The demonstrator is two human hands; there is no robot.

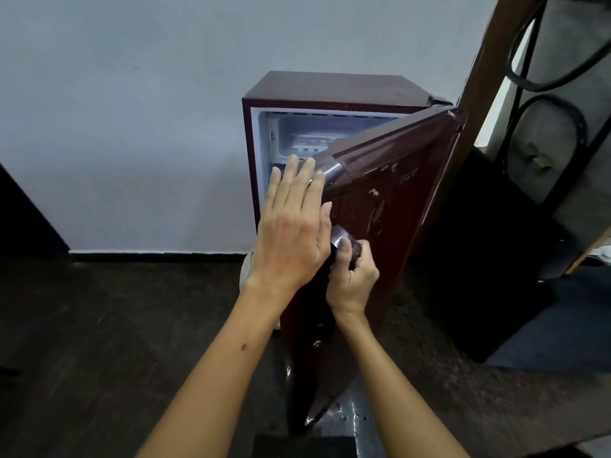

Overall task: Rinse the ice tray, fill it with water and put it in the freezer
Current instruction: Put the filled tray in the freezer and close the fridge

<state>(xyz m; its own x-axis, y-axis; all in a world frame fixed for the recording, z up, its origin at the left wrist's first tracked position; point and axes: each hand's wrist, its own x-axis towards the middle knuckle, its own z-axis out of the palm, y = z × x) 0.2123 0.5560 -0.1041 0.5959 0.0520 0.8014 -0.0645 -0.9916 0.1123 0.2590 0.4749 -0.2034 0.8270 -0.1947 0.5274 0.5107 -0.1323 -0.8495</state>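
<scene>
A small maroon fridge [334, 89] stands against the pale wall with its door [393, 200] swung partly open toward me. Inside the top freezer compartment [287, 130] lies a white ice tray [309, 144], partly hidden by the door's upper edge. My left hand [291, 226] is flat, fingers apart, resting against the door's free edge. My right hand [352, 276] is curled around the door handle [344, 239] lower on that edge.
A dark wooden floor [99, 325] spreads to the left. On the right stand a brown wooden frame [486, 61], black cables [529, 84] and a dark piece of furniture [496, 276]. A wet, shiny patch [350, 418] lies under the door.
</scene>
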